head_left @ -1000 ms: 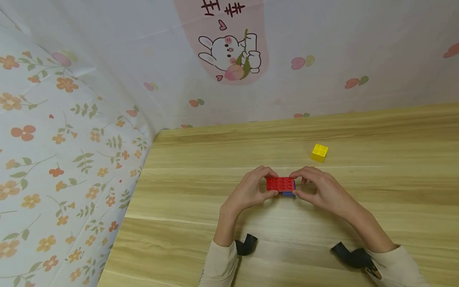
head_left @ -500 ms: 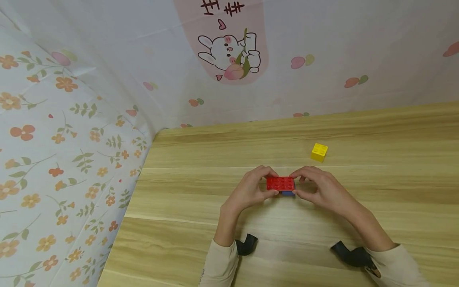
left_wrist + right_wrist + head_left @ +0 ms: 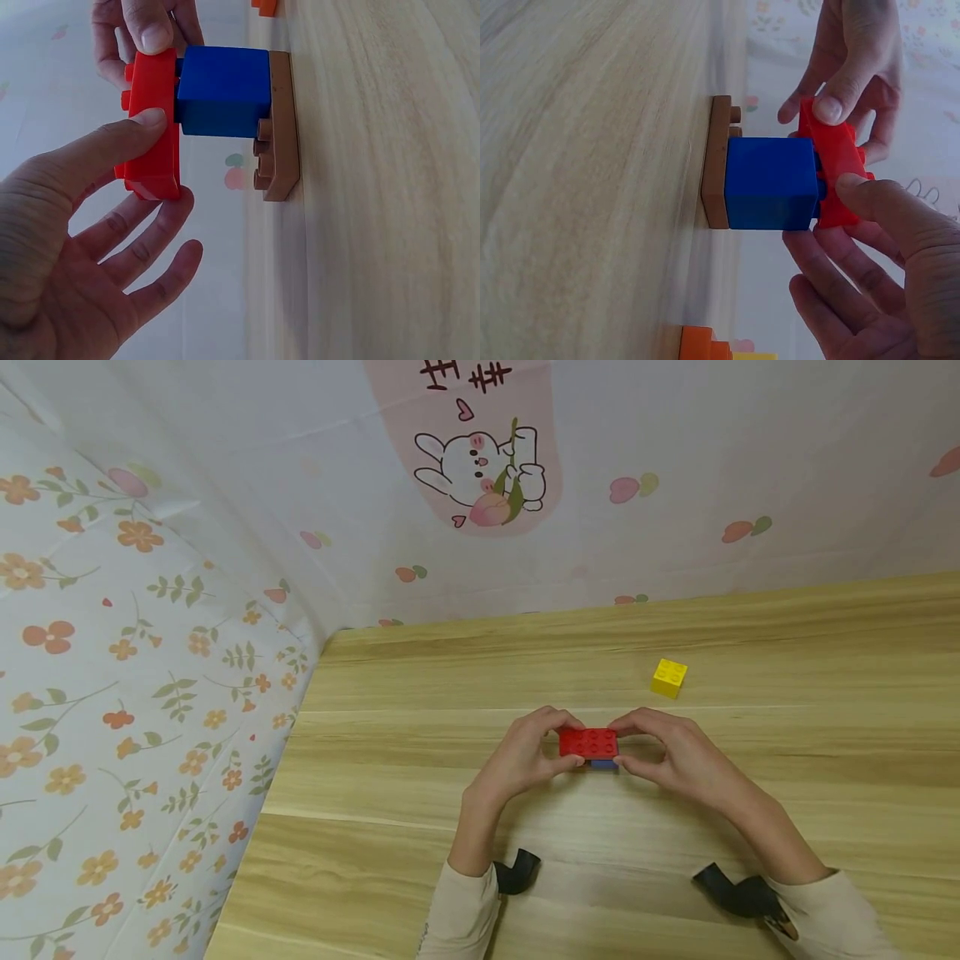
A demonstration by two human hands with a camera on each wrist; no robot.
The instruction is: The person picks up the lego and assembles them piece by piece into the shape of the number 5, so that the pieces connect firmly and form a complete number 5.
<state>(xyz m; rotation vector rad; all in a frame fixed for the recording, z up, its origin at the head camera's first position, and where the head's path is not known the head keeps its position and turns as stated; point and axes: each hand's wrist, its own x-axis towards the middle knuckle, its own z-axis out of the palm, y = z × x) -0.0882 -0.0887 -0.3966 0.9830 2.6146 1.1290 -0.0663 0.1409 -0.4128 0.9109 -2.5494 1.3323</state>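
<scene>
A long red building block (image 3: 588,743) with studs on top is held between my two hands. My left hand (image 3: 525,752) pinches its left end with thumb and fingers; my right hand (image 3: 678,756) pinches the right end. Below it stands a blue block (image 3: 225,90), whose studs show in a narrow gap under the tilted red block in the right wrist view. A flat brown block (image 3: 716,165) on the table carries the blue one, with several bare studs showing at its left end. The red block reaches out leftward past the blue one.
A yellow block (image 3: 669,678) sits on the wooden table (image 3: 390,727) behind my right hand. An orange block (image 3: 696,343) stands to the right, hidden in the head view. A patterned cloth (image 3: 300,485) rises behind the table and at its left.
The red block has shifted very slightly right and now covers more of the blue block in the head view. Both hands keep their hold on it; the yellow block stays put.
</scene>
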